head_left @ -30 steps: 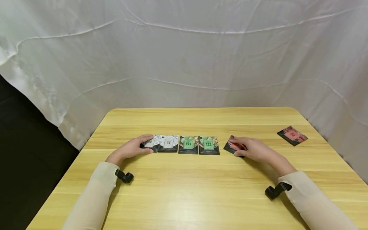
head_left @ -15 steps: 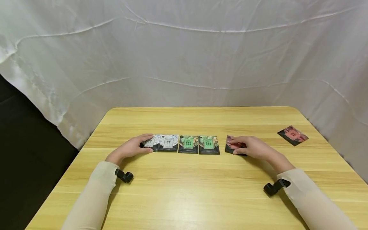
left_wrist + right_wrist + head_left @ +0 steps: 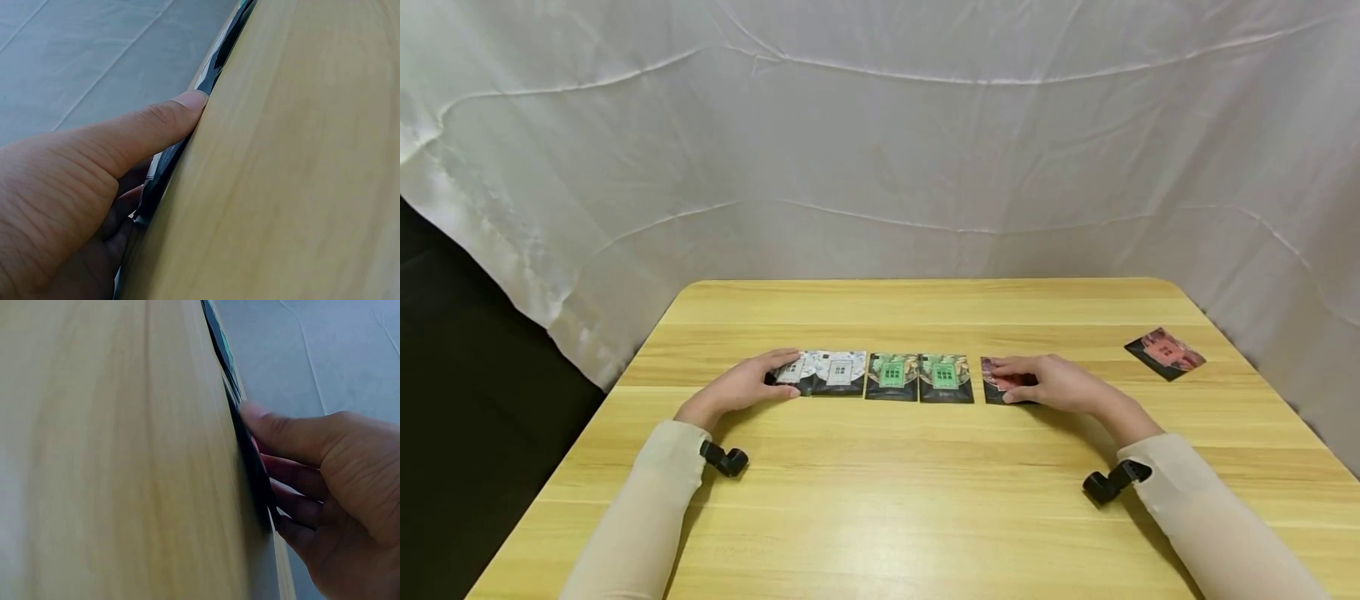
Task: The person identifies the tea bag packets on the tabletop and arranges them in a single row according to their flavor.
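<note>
Flat black-bottomed sachets lie in a row across the table. My left hand (image 3: 741,385) holds the leftmost white sachet (image 3: 793,373), thumb at its near edge and fingers at its far side. A second white sachet (image 3: 839,373) adjoins it, followed by two green sachets, one left (image 3: 891,377) and one right (image 3: 945,377). My right hand (image 3: 1054,383) grips a red sachet (image 3: 990,393) at the row's right end, thumb on the near edge; fingers hide much of its face. In the right wrist view, the sachet's dark edge (image 3: 251,469) slants slightly off the wood.
Another red sachet (image 3: 1165,353) lies turned at an angle toward the table's right edge. The wooden table (image 3: 880,492) extends in front of the row. Pale curtain cloth (image 3: 880,167) hangs behind it, and a dark area (image 3: 482,417) lies left.
My right hand has turned the red sachet nearly square with the row and slid it left, close to the right green sachet. The left hand has stayed put.
</note>
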Motion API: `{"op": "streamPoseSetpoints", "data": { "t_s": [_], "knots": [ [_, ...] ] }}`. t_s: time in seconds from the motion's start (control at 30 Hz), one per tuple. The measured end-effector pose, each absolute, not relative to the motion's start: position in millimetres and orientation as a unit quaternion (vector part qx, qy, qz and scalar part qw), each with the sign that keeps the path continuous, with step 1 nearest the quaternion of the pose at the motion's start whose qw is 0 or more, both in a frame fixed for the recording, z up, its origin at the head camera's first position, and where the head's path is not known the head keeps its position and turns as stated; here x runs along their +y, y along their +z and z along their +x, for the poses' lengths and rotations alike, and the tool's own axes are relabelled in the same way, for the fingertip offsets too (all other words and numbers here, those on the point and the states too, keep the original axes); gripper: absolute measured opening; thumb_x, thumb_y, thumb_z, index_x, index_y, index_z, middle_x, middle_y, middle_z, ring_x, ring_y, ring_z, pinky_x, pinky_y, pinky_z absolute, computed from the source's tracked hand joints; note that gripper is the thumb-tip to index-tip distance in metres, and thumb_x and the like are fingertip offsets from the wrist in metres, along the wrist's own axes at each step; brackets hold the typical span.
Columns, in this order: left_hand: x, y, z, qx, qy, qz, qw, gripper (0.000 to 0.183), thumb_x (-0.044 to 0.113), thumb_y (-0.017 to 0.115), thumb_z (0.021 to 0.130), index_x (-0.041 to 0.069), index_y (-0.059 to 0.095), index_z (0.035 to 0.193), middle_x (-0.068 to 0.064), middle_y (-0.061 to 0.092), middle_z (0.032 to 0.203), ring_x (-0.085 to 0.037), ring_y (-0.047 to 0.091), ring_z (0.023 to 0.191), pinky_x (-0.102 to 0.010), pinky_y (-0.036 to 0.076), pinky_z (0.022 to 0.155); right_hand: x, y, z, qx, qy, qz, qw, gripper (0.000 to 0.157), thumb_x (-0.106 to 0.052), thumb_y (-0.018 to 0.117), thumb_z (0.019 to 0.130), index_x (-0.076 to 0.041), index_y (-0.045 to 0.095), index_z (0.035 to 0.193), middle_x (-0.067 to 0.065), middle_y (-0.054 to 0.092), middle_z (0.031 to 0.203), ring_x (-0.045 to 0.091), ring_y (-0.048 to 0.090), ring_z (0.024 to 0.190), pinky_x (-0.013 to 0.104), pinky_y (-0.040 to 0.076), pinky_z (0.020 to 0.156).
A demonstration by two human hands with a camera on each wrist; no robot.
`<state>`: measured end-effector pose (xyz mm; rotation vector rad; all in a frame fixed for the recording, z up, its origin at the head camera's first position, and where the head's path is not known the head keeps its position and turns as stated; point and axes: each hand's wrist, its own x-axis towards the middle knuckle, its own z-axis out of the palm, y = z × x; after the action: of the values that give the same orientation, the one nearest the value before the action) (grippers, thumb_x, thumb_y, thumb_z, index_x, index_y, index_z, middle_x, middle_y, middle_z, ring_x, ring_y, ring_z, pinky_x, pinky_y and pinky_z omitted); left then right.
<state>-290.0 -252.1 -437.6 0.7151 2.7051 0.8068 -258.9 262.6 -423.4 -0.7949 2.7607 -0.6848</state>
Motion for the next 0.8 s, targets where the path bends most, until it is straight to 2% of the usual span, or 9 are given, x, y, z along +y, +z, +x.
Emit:
{"op": "streamPoseSetpoints", "data": {
  "t_s": [0.2, 0.8],
  "knots": [
    [-252.3, -438.1, -290.9, 0.924, 0.273, 0.243, 0.116, 0.079, 0.050, 0.067, 0.090, 0.015, 0.036, 0.153, -0.012, 0.030, 0.157, -0.038, 0.026, 0.142, -0.056, 0.024, 0.113, 257.3, -423.9, -261.0, 0.931, -0.241, -0.257, 0.097, 0.048, -0.037, 0.069, 0.092, -0.020, 0.061, 0.137, 0.008, 0.050, 0.145, 0.039, 0.045, 0.131, 0.058, 0.037, 0.104],
    [-251.7, -436.5, -291.2, 0.923, 0.278, 0.237, 0.123, 0.080, 0.050, 0.067, 0.089, 0.016, 0.035, 0.153, -0.012, 0.029, 0.158, -0.038, 0.025, 0.143, -0.057, 0.023, 0.113, 249.7, -422.7, -261.3, 0.934, -0.233, -0.263, 0.073, 0.056, -0.035, 0.072, 0.090, -0.015, 0.057, 0.140, 0.013, 0.055, 0.139, 0.037, 0.051, 0.125, 0.055, 0.041, 0.102]
  ]
}}
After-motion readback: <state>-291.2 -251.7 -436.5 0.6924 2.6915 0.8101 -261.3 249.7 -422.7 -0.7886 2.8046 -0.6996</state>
